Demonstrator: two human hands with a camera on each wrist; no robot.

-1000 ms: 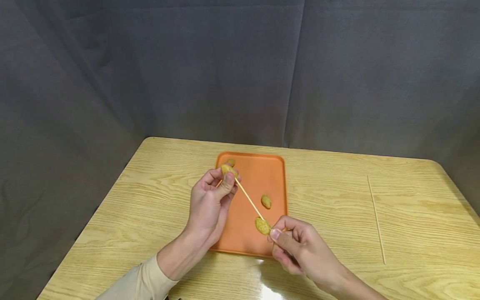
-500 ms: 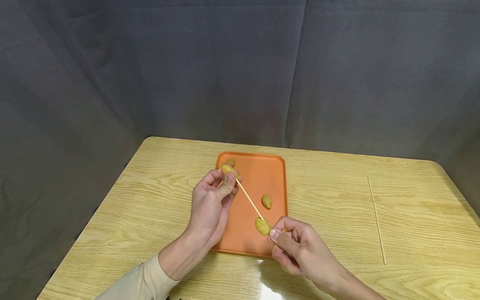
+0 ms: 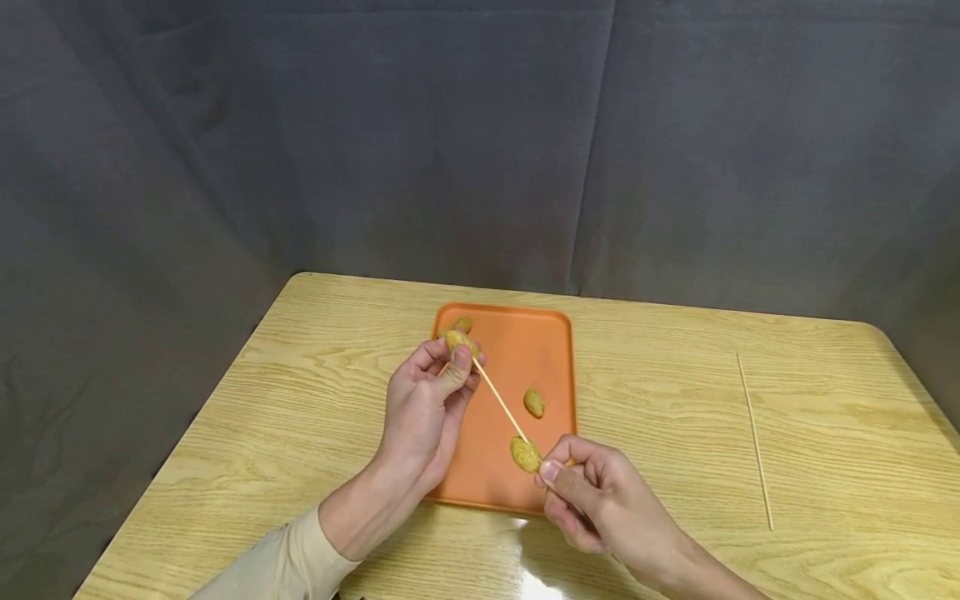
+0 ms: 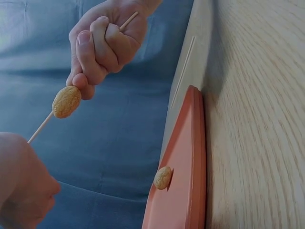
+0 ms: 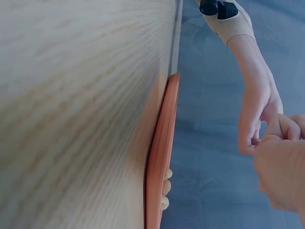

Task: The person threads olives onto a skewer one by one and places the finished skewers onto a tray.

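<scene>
In the head view, my left hand point(image 3: 423, 412) pinches an oval, yellow-brown food ball point(image 3: 460, 341) between thumb and fingers, over the far-left part of the orange tray point(image 3: 498, 492). A thin wooden skewer point(image 3: 498, 398) slants from that ball down to the right. Threaded on it is a second, similar ball point(image 3: 525, 454), just beside the fingertips of my right hand point(image 3: 600, 496). That hand grips the skewer behind the second ball; the left wrist view shows the skewer's tail point(image 4: 129, 21) emerging from its curled fingers. My left hand hides the ball it holds in the right wrist view.
Another ball point(image 3: 534, 403) lies on the tray's right side. More sit near its far-left corner, one of them point(image 3: 462, 325) partly behind my left hand. A loose skewer point(image 3: 754, 442) lies on the wooden table point(image 3: 660, 375) to the right. A grey curtain point(image 3: 450, 150) surrounds the table.
</scene>
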